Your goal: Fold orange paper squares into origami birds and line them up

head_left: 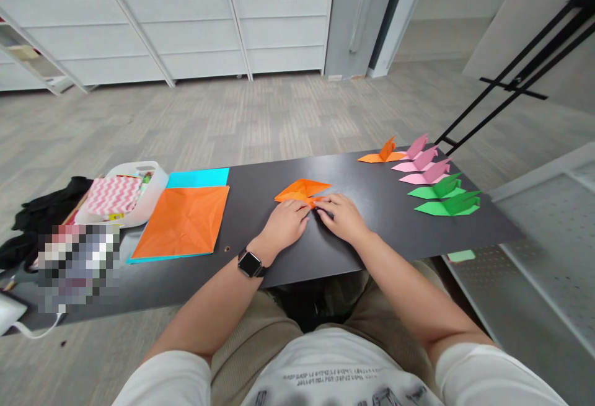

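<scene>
An orange folded paper (303,189) lies on the dark table in front of me, with flaps spreading to the left and right. My left hand (287,222) presses on its near left side, the fingers close together. On the near right edge, my right hand (343,217) grips the paper with thumb and fingers. The fingertips of both hands almost meet and hide the near part of the fold. A black smartwatch (250,263) is strapped on my left wrist.
Orange sheets (183,223) lie over blue paper (199,178) on the left. Beyond them stands a white plastic bin (158,178) beside black cloth (51,204). Finished paper birds line the right end: one orange (385,153), several pink (425,173) and green (449,204). A black stand (514,80) rises behind.
</scene>
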A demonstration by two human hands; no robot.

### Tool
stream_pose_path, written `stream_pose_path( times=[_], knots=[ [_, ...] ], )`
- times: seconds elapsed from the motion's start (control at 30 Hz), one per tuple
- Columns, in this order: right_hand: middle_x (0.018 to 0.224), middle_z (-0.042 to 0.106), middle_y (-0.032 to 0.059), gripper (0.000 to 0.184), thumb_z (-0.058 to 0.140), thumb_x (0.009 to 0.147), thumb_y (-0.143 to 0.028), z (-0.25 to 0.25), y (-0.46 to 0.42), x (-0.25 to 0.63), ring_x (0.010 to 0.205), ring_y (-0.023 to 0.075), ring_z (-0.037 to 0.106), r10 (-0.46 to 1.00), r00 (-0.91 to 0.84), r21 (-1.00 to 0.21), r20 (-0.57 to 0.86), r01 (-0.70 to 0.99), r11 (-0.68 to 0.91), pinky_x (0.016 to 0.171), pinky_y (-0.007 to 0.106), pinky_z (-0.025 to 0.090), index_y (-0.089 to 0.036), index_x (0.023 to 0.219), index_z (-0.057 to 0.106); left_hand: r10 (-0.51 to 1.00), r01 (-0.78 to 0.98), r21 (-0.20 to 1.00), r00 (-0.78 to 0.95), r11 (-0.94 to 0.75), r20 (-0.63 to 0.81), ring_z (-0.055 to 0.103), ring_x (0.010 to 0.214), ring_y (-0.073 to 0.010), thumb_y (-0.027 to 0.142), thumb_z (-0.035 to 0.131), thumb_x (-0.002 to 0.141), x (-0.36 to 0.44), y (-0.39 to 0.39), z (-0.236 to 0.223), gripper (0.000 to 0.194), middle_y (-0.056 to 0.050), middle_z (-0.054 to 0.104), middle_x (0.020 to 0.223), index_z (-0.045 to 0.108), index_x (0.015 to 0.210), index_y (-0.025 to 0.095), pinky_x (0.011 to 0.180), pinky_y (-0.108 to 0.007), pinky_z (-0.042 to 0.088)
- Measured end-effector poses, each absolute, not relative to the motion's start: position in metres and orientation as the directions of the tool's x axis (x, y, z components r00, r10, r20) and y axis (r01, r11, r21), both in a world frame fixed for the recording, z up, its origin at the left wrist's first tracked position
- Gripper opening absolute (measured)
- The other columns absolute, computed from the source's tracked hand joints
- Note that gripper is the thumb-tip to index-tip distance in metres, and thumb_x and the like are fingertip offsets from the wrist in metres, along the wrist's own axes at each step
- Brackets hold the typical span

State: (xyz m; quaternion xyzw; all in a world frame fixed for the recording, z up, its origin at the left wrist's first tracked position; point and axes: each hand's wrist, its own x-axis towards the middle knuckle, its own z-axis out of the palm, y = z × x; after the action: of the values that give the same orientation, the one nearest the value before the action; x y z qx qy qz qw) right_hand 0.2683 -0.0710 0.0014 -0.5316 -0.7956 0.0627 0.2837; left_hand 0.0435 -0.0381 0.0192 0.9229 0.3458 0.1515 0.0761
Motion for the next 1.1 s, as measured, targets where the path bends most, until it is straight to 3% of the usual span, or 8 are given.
stream_pose_path(
  times=[0.37,0.67,0.9,1.0,1.1],
  knots=[
    [0.125,0.07,0.0093,0.03,0.062,0.104,-0.032,0.0,-0.073,0.263,0.117,0.0299,0.059,0.907,-0.3,-0.257,0.295,0.89,0.377,0.095,0.047,0.047,-0.033,0.128,0.08,0.666,0.626,0.231,0.715,-0.745,0.213,0.067,0.12,-0.0277,0.028,0.059,0.104,0.042,-0.037,0.017,0.029,-0.01,0.074,0.128,0.078,0.125,0.02,0.113,-0.044,0.052],
    [0.117,0.069,0.0088,0.023,0.065,0.101,-0.038,0.0,-0.068,0.294,0.106,0.027,0.058,0.946,-0.043,-0.28,0.32,0.95,0.138,0.09,0.043,0.045,-0.036,0.111,0.086,0.672,0.623,0.258,0.71,-0.739,0.211,0.067,0.119,-0.0267,0.025,0.057,0.104,0.043,-0.036,0.017,0.028,-0.009,0.074,0.129,0.08,0.121,0.021,0.11,-0.044,0.054],
    [0.111,0.071,0.01,0.022,0.066,0.096,-0.034,-0.005,-0.061,0.319,0.103,0.029,0.059,0.895,0.163,-0.32,0.415,0.947,-0.024,0.092,0.048,0.049,-0.03,0.101,0.088,0.658,0.609,0.25,0.717,-0.752,0.231,0.066,0.118,-0.0267,0.026,0.056,0.105,0.042,-0.035,0.016,0.03,-0.009,0.074,0.127,0.079,0.122,0.021,0.111,-0.044,0.053],
    [0.109,0.072,0.01,0.025,0.063,0.099,-0.033,0.001,-0.059,0.313,0.103,0.0283,0.063,0.891,0.132,-0.359,0.434,0.933,0.037,0.092,0.046,0.052,-0.026,0.102,0.087,0.648,0.603,0.239,0.722,-0.761,0.24,0.064,0.121,-0.0278,0.028,0.056,0.105,0.044,-0.033,0.014,0.031,-0.012,0.072,0.129,0.077,0.127,0.019,0.113,-0.045,0.05],
    [0.107,0.075,0.0083,0.027,0.059,0.102,-0.03,0.012,-0.057,0.294,0.1,0.0248,0.067,0.919,-0.103,-0.372,0.381,0.893,0.254,0.092,0.041,0.055,-0.026,0.107,0.085,0.646,0.604,0.231,0.719,-0.763,0.257,0.062,0.126,-0.0288,0.032,0.058,0.105,0.045,-0.032,0.012,0.034,-0.012,0.071,0.133,0.074,0.133,0.019,0.116,-0.047,0.047]
  ],
)
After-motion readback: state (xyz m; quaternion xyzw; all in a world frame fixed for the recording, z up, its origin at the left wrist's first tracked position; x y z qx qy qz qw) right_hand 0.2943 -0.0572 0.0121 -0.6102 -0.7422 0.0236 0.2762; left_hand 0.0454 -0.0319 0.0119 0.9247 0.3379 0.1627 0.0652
